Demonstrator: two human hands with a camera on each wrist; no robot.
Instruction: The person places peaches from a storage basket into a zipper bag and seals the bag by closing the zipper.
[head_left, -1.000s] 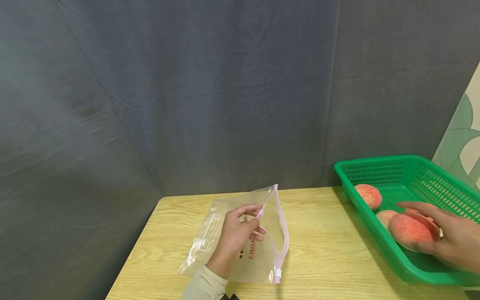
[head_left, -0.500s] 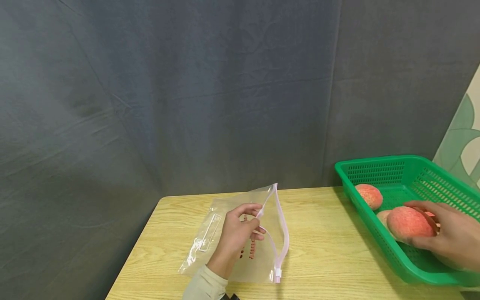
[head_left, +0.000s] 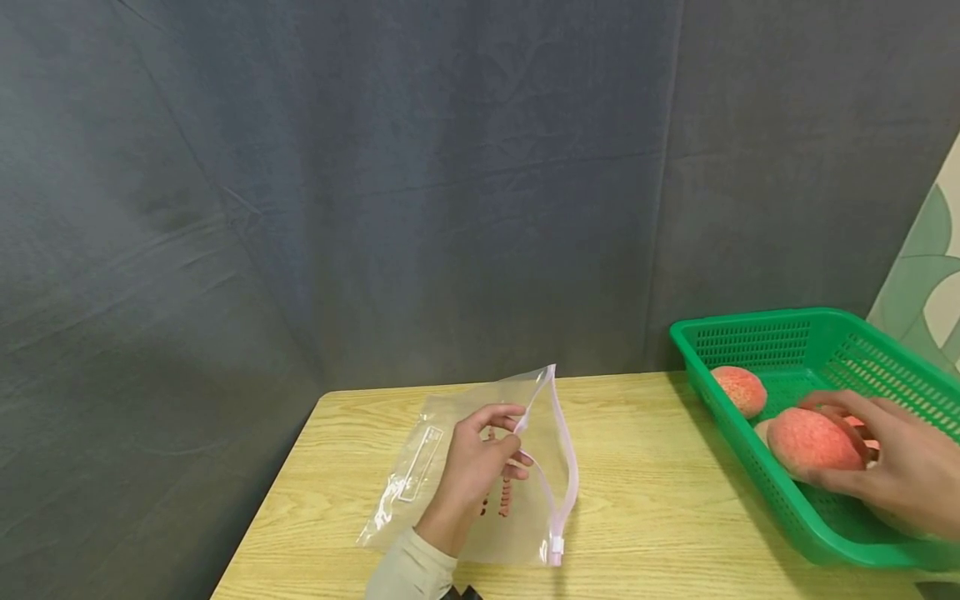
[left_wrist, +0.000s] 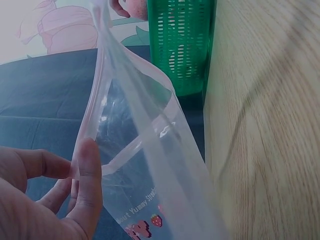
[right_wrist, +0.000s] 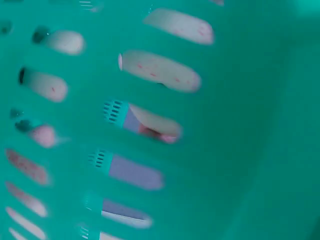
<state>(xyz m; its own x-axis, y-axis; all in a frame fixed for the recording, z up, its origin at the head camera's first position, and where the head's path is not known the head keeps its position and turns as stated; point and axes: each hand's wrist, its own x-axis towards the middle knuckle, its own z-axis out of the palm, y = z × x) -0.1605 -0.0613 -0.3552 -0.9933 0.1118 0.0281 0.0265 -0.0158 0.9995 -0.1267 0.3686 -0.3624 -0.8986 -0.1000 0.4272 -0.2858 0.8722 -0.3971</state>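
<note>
My left hand (head_left: 480, 467) pinches the pink-edged mouth of a clear slider zip bag (head_left: 420, 467) in the head view. The mouth gapes to the right, with the slider at its near end. Thumb and fingers on the bag's edge show closely in the left wrist view. On the right, my right hand (head_left: 903, 458) grips a red-pink peach (head_left: 813, 439) inside the green basket (head_left: 825, 313), thumb below and fingers over it. A second peach (head_left: 739, 392) lies by the basket's left wall, and others are partly hidden behind the held one.
The bag lies on a wood-grain table (head_left: 630, 467) whose left edge shows. A dark grey cloth (head_left: 480, 192) hangs behind it. Basket wall with slots (right_wrist: 225, 125) fills the right wrist view, blurred.
My right hand has closed around the peach and shifted it slightly left and up within the basket. My left hand and the bag have barely moved.
</note>
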